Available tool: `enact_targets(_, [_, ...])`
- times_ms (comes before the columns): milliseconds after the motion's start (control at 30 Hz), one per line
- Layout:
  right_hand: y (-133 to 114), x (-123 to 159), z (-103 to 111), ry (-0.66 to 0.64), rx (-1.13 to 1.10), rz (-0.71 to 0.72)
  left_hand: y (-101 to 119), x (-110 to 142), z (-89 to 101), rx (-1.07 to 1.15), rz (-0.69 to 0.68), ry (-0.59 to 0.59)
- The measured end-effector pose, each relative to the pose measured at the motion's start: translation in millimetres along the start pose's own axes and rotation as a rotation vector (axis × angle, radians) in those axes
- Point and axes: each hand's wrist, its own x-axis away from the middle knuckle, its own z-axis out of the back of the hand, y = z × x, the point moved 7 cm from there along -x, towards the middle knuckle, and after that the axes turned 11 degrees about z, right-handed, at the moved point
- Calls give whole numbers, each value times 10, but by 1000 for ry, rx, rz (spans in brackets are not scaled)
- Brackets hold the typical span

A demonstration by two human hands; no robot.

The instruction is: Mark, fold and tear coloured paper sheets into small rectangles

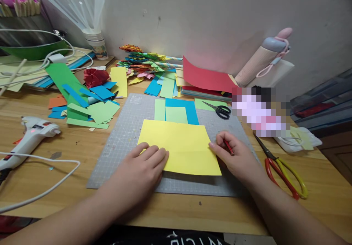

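A yellow sheet of paper (pixel 178 153) with a faint crease across it lies over the grey cutting mat (pixel 110 164), its near edge slightly raised. My left hand (pixel 147 168) is closed over the sheet's left side, fingers on top and thumb hidden. At the right edge, my right hand (pixel 236 153) has its fingers curled around a thin red pencil (pixel 228 147), with the thumb at the paper's edge. Behind the yellow sheet are a blue sheet (pixel 194 114) and light green pieces (pixel 176 114). Black-handled scissors (pixel 222 111) rest on the mat's far right.
Red-and-yellow-handled scissors (pixel 280 171) lie right of the mat. To the left are a white glue gun (pixel 34 133) with its cable and cut paper scraps (pixel 101 109). Paper flowers (pixel 148 63), a red-topped paper stack (pixel 206 76) and a pink bottle (pixel 258 56) stand near the wall.
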Motion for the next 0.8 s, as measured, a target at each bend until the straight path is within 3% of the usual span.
enact_targets(67, [-171, 35, 133, 81, 145, 218, 32, 25, -2, -49, -29, 10])
enact_targets(100, [-263, 70, 137, 54, 149, 325, 50, 35, -4, -63, -40, 0])
enact_targets(167, [-439, 169, 19, -136, 102, 505, 93, 44, -1, -70, -51, -31])
enact_targets(233, [-553, 281, -166, -355, 164, 593, 140, 34, 11, -57, -54, -65])
enact_targets(333, [-562, 341, -351, -494, 373, 558, 171, -18, 54, -12, -39, -113])
enact_targets(500, [-425, 264, -318, -471, 436, 450, -119, -102, 85, 175, 139, -308])
enact_targets(633, [-255, 150, -172, -392, 313, 270, -489, -117, 75, 348, 284, -363])
enact_targets(800, [-92, 42, -29, -171, 346, 84, -797, -108, -40, 456, 507, -345])
